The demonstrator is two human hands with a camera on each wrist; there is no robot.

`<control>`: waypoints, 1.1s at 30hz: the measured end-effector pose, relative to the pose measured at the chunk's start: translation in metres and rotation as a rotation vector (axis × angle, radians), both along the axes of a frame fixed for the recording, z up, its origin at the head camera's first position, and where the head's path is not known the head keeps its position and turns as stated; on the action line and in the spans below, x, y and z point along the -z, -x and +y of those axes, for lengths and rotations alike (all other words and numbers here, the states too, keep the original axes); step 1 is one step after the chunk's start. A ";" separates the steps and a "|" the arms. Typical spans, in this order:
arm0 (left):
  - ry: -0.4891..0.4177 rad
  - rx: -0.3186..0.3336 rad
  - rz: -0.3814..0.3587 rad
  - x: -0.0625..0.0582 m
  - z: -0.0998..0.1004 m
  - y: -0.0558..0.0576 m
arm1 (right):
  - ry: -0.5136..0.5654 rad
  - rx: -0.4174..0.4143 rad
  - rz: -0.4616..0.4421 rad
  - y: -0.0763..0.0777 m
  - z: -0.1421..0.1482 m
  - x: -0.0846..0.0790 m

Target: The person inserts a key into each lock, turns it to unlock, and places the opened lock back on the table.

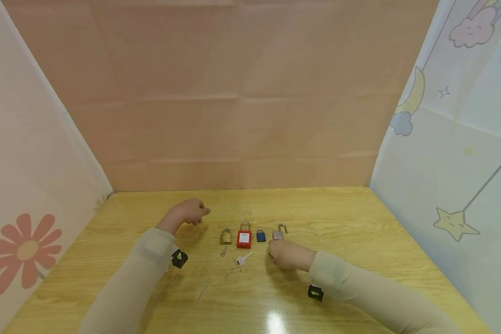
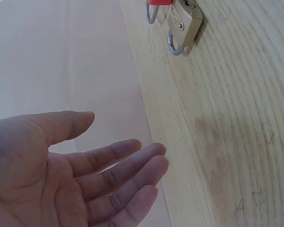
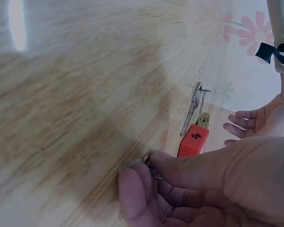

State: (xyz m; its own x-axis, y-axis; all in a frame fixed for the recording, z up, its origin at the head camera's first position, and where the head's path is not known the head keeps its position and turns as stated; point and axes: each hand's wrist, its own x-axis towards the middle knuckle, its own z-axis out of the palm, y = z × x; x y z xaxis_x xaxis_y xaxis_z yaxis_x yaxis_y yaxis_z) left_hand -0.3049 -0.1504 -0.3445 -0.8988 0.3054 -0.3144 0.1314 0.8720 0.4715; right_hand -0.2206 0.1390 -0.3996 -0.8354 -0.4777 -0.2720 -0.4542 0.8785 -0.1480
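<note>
My right hand point(image 1: 287, 255) is low over the table, just in front of a silver padlock point(image 1: 278, 235) whose shackle stands open. Thumb and forefinger pinch a small metal key point(image 3: 148, 159) with a thin ring, mostly hidden by the fingers. To the left, my left hand point(image 1: 189, 212) hovers with nothing in it, its fingers loosely bent in the left wrist view. The brass padlock point(image 1: 226, 237) is the nearest thing to it. Between the hands lie a red padlock point(image 1: 244, 239) with a white label and a small blue padlock point(image 1: 261, 235), their shackles pointing away from me.
In front of the red padlock lie silver keys point(image 1: 242, 260), and a smaller key point(image 1: 223, 252) is below the brass one. The wooden table point(image 1: 200, 306) meets a pinkish back wall point(image 1: 242, 139) and printed white side panels point(image 1: 455, 171).
</note>
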 end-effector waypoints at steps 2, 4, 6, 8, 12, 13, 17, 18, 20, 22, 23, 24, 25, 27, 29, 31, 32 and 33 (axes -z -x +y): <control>0.000 -0.003 -0.002 0.001 0.000 0.000 | 0.002 -0.004 -0.015 0.000 0.000 0.001; 0.004 -0.003 0.001 0.001 0.001 -0.001 | 0.019 0.010 -0.041 0.001 0.002 0.001; 0.005 -0.007 -0.001 0.001 0.002 -0.001 | 0.041 0.028 -0.073 0.001 0.004 0.001; 0.005 -0.005 0.001 0.000 0.003 -0.002 | 0.084 0.054 -0.098 0.001 0.007 -0.001; -0.001 -0.014 0.004 -0.003 0.005 -0.003 | 0.286 0.072 -0.132 0.005 0.016 -0.004; 0.002 -0.007 0.010 -0.003 0.005 -0.003 | 0.356 0.076 -0.145 0.007 0.019 -0.005; 0.001 -0.001 0.016 -0.004 0.005 -0.003 | 0.642 0.109 -0.266 0.019 0.029 -0.009; 0.000 -0.002 0.016 -0.004 0.004 -0.003 | 0.719 0.130 -0.315 0.023 0.032 -0.010; -0.005 -0.007 0.012 -0.004 0.004 -0.003 | 0.849 0.167 -0.397 0.029 0.037 -0.012; -0.006 -0.009 0.013 -0.004 0.004 -0.003 | 0.963 0.196 -0.469 0.034 0.041 -0.014; -0.006 -0.009 0.013 -0.004 0.004 -0.003 | 1.009 0.208 -0.503 0.036 0.042 -0.014; -0.006 -0.009 0.014 -0.004 0.004 -0.003 | 1.051 0.216 -0.535 0.038 0.044 -0.014; -0.007 -0.010 0.013 -0.003 0.004 -0.003 | 1.088 0.229 -0.567 0.039 0.045 -0.015; -0.007 -0.011 0.012 -0.003 0.004 -0.003 | 1.150 0.253 -0.631 0.040 0.047 -0.015; -0.005 -0.010 0.010 -0.004 0.004 -0.003 | 1.207 0.281 -0.693 0.040 0.049 -0.016; -0.005 -0.010 0.008 -0.004 0.004 -0.003 | 1.254 0.310 -0.736 0.039 0.049 -0.018; -0.005 -0.011 0.009 -0.004 0.004 -0.004 | 1.272 0.321 -0.747 0.038 0.049 -0.018; -0.004 -0.012 0.009 -0.004 0.004 -0.004 | 1.283 0.328 -0.750 0.038 0.050 -0.018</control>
